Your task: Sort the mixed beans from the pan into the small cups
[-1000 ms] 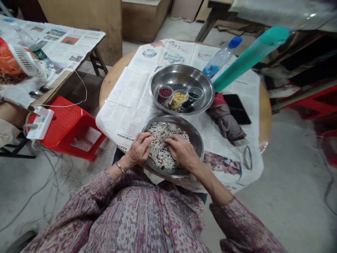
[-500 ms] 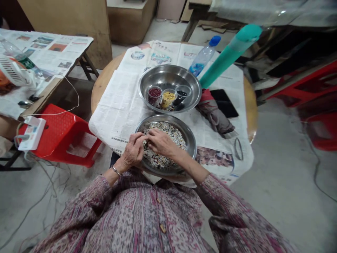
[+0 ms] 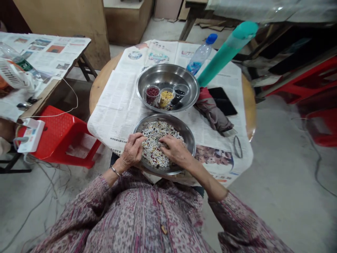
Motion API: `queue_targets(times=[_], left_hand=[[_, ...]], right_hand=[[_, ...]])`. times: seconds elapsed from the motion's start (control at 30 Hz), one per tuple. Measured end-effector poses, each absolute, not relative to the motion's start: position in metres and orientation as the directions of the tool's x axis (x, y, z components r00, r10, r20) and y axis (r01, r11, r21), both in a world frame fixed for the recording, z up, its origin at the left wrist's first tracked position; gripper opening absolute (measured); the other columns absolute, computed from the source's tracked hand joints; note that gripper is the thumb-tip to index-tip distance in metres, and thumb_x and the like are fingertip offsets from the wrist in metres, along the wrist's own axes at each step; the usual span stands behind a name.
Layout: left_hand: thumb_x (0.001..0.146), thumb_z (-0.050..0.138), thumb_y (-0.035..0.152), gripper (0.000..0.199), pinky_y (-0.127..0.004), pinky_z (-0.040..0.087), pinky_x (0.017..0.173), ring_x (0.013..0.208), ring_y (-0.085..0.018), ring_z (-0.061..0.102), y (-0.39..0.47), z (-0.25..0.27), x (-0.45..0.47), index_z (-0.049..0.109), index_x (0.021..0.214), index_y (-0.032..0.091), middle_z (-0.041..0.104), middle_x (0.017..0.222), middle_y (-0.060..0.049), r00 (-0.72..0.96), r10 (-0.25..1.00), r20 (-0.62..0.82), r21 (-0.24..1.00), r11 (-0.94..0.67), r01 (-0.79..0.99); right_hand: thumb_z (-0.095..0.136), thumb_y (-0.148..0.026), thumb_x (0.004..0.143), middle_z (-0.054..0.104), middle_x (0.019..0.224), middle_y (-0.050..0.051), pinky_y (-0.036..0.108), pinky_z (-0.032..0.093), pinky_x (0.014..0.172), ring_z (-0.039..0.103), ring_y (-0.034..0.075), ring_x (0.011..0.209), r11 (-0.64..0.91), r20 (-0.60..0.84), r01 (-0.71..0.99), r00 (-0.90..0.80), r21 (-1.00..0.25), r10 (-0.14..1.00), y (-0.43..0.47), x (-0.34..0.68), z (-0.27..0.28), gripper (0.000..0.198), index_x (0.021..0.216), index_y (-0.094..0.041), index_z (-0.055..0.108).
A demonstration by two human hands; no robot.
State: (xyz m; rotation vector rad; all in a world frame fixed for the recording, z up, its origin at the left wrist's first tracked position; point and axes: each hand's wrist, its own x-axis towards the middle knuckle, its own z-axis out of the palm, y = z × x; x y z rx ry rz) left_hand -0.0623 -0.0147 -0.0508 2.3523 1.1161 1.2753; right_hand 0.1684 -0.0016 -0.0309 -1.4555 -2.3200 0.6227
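A metal bowl (image 3: 192,140) nearest my body holds mixed grains (image 3: 155,140), mostly white with black, yellow and dark red bits. My left hand (image 3: 133,149) rests over its left side with fingers curled; what they hold, if anything, is hidden. Above the middle of the grains, my right hand (image 3: 175,149) reaches down, thumb and fingers apart, fingertips at the grains. Behind stands a larger metal basin (image 3: 168,72) with three clear cups: dark red beans (image 3: 152,92), yellow kernels (image 3: 166,96) and black beans (image 3: 180,93).
Newspaper (image 3: 110,102) covers the round table (image 3: 98,80). Right of the basin are a blue-capped bottle (image 3: 201,52), a tall green tube (image 3: 228,52), a folded umbrella (image 3: 213,114) and a dark tablet (image 3: 223,102). A red stool (image 3: 63,133) with a power strip (image 3: 31,135) stands left.
My right hand has moved right, away from my left hand, and down to the middle of the grains. My left hand stays at the bowl's left side.
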Motion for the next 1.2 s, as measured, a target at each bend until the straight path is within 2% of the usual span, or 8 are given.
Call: queue_targets(times=[0.13, 0.33, 0.57, 0.7, 0.8, 0.97, 1.1, 1.2], left_hand=[[0.096, 0.040, 0.008, 0.035, -0.043, 0.050, 0.100, 0.114, -0.024, 0.054, -0.016, -0.050, -0.062, 0.056, 0.125, 0.016, 0.056, 0.120, -0.013, 0.333, 0.734, 0.592, 0.528, -0.665, 0.529], [0.095, 0.040, 0.007, 0.033, -0.043, 0.050, 0.099, 0.114, -0.024, 0.055, -0.017, -0.049, -0.062, 0.056, 0.123, 0.016, 0.057, 0.119, -0.013, 0.338, 0.736, 0.586, 0.524, -0.663, 0.535], [0.095, 0.041, 0.007, 0.031, -0.043, 0.049, 0.100, 0.114, -0.023, 0.054, -0.016, -0.047, -0.061, 0.056, 0.121, 0.015, 0.058, 0.118, -0.013, 0.338, 0.727, 0.598, 0.521, -0.673, 0.524], [0.096, 0.041, 0.008, 0.032, -0.044, 0.050, 0.099, 0.113, -0.024, 0.055, -0.017, -0.048, -0.062, 0.057, 0.122, 0.016, 0.057, 0.118, -0.013, 0.336, 0.744, 0.578, 0.530, -0.655, 0.538], [0.097, 0.039, 0.009, 0.033, -0.043, 0.051, 0.100, 0.114, -0.024, 0.054, -0.017, -0.050, -0.062, 0.056, 0.124, 0.016, 0.056, 0.120, -0.013, 0.334, 0.742, 0.582, 0.526, -0.656, 0.541], [0.098, 0.039, 0.010, 0.034, -0.043, 0.050, 0.102, 0.117, -0.024, 0.053, -0.016, -0.050, -0.063, 0.053, 0.129, 0.016, 0.055, 0.123, -0.014, 0.325, 0.730, 0.602, 0.527, -0.668, 0.526], [0.096, 0.039, 0.007, 0.035, -0.043, 0.051, 0.099, 0.114, -0.023, 0.054, -0.015, -0.050, -0.063, 0.054, 0.126, 0.017, 0.056, 0.121, -0.013, 0.328, 0.729, 0.600, 0.527, -0.670, 0.524], [0.094, 0.040, 0.006, 0.035, -0.042, 0.051, 0.098, 0.112, -0.023, 0.055, -0.014, -0.049, -0.062, 0.056, 0.123, 0.016, 0.057, 0.119, -0.013, 0.333, 0.720, 0.609, 0.521, -0.680, 0.517]], right_hand=[[0.053, -0.010, 0.089, 0.070, 0.099, 0.006, 0.035, 0.052, 0.086, 0.066, 0.019, 0.092, 0.446, 0.050, 0.636, -0.540, -0.629, 0.840, -0.024, 0.156, -0.016, 0.024, 0.105, -0.021, 0.068], [0.054, -0.010, 0.091, 0.070, 0.092, 0.005, 0.032, 0.051, 0.077, 0.064, 0.020, 0.088, 0.566, -0.123, 0.671, -0.690, -0.480, 0.713, -0.042, 0.157, 0.002, 0.024, 0.100, -0.023, 0.072], [0.046, -0.014, 0.095, 0.066, 0.119, 0.014, 0.041, 0.053, 0.089, 0.058, 0.028, 0.110, 0.412, 0.044, 0.861, -0.419, -0.298, 0.907, -0.003, 0.169, -0.017, 0.034, 0.121, -0.019, 0.067], [0.051, -0.030, 0.096, 0.062, 0.124, 0.018, 0.048, 0.053, 0.091, 0.053, 0.033, 0.116, 0.342, 0.123, 0.886, -0.319, -0.312, 0.940, 0.005, 0.163, -0.023, 0.037, 0.129, -0.017, 0.061], [0.058, -0.033, 0.093, 0.057, 0.132, 0.018, 0.049, 0.052, 0.096, 0.050, 0.032, 0.121, 0.489, 0.128, 0.789, -0.478, -0.372, 0.869, -0.004, 0.141, -0.021, 0.042, 0.132, -0.016, 0.058], [0.060, -0.020, 0.089, 0.059, 0.132, 0.014, 0.051, 0.046, 0.105, 0.047, 0.030, 0.126, 0.697, 0.116, 0.594, -0.722, -0.402, 0.683, -0.012, 0.127, -0.021, 0.024, 0.111, -0.019, 0.068], [0.055, -0.013, 0.089, 0.063, 0.126, 0.015, 0.052, 0.047, 0.103, 0.051, 0.031, 0.123, 0.587, 0.141, 0.735, -0.578, -0.339, 0.804, -0.006, 0.165, -0.020, 0.020, 0.100, -0.018, 0.071], [0.055, -0.017, 0.092, 0.066, 0.117, 0.013, 0.046, 0.049, 0.100, 0.058, 0.028, 0.114, 0.497, 0.163, 0.765, -0.475, -0.410, 0.865, -0.014, 0.192, -0.014, 0.018, 0.100, -0.019, 0.070]])
